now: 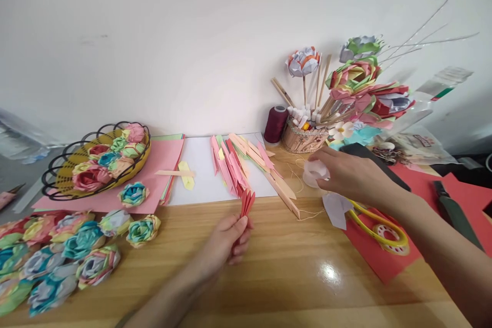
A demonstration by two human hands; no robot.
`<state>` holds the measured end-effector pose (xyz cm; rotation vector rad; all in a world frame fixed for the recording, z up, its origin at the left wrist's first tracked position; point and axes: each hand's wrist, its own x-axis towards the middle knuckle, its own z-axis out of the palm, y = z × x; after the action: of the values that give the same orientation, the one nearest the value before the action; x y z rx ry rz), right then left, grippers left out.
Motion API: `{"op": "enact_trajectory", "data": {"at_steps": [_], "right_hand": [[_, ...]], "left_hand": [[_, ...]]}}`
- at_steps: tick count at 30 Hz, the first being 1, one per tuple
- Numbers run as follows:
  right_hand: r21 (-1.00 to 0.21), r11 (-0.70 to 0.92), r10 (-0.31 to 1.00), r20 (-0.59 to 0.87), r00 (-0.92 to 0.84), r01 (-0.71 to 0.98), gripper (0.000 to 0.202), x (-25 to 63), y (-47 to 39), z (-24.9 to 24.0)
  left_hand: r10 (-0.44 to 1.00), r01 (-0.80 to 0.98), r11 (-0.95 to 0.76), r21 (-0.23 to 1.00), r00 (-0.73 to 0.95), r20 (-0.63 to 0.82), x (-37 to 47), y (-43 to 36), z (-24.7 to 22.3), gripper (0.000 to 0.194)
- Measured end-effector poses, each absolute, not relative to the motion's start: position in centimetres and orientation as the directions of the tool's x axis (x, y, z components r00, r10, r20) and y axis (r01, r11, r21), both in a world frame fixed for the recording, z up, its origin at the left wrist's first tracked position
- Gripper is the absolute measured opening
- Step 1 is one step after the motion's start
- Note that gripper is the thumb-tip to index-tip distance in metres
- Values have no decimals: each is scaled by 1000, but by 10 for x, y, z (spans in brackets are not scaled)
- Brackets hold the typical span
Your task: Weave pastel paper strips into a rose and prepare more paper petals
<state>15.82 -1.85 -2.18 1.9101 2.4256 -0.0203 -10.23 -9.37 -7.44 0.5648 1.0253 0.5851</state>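
My left hand point(232, 236) is closed around the lower end of a bundle of folded red paper pieces point(247, 202), which points up and away from me at the middle of the table. Just beyond it lie pink and red folded strips point(228, 166) on a white sheet point(198, 151), with peach strips point(282, 189) to their right. My right hand point(325, 164) is at a roll of clear tape point(313, 172), its fingers curled over the roll. Thin thread runs near that roll on the table.
A yellow and black basket point(63, 171) of paper flowers stands at the left, more paper flowers point(82, 240) before it. Behind my right hand are a maroon thread spool point(275, 124) and a flower holder point(303, 139). Yellow-handled scissors point(402, 241) rest on red paper point(384, 269).
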Motion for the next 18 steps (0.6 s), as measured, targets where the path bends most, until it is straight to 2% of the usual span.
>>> {"op": "enact_trajectory", "data": {"at_steps": [4,8,11,14,16,18], "right_hand": [[-38,252,968,-6,-252,967,31,151,-14,-36],[-141,285,956,116,-270,948,39,145,-11,-41],[-181,328,944,106,-313,927,25,154,-25,-35],[-127,361,930,-19,-366,924,18,170,-51,-38],[-14,254,967,1,-254,967,27,180,-67,-46],[-23,223,974,-24,-224,975,27,187,-78,-55]], "left_hand": [[676,-165,716,678,402,-617,-101,-93,-76,54],[676,-150,716,682,391,-624,-102,-92,-78,55],[687,-155,707,690,384,-617,-103,-93,-78,53],[685,-155,706,691,396,-612,-103,-93,-76,50],[673,-145,714,685,411,-614,-102,-93,-75,51],[665,-134,719,682,419,-618,-100,-94,-75,51]]}}
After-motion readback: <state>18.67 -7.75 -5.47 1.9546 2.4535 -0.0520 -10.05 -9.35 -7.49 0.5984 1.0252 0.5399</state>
